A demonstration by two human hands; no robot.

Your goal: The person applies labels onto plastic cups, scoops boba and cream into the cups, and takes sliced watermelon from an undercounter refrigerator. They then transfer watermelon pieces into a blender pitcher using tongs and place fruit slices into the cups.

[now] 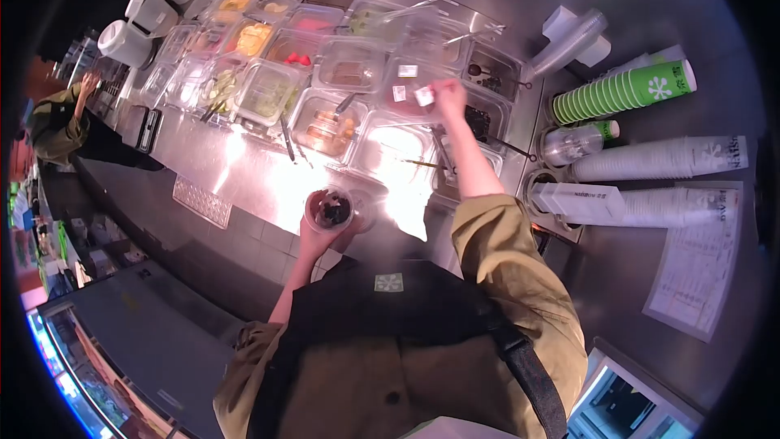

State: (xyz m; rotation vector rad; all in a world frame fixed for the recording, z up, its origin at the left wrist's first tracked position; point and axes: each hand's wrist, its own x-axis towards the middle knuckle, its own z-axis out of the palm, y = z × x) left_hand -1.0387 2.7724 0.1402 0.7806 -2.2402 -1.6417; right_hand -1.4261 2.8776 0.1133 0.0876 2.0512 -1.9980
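Wrapped by my left hand (323, 236) is a clear plastic cup (313, 210) with dark pieces (333, 207) inside, held near the counter's front edge. My right hand (449, 101) reaches out over a clear container (412, 106) in the tray rows. Its fingers are pinched at a small white square packet (424, 97). Two similar white squares, one of them a white packet (408, 71), lie close by; I cannot tell whether they rest in the container or on a lid. Right of this hand sits a container of dark topping (478, 123) with a long-handled spoon.
Rows of clear containers hold yellow fruit (253, 37), red fruit (298, 58) and other toppings. Tongs (288, 140) stick out over the front edge. Stacked green cups (626, 91) and clear cups (650, 159) lie to the right. Another person (61, 122) stands far left.
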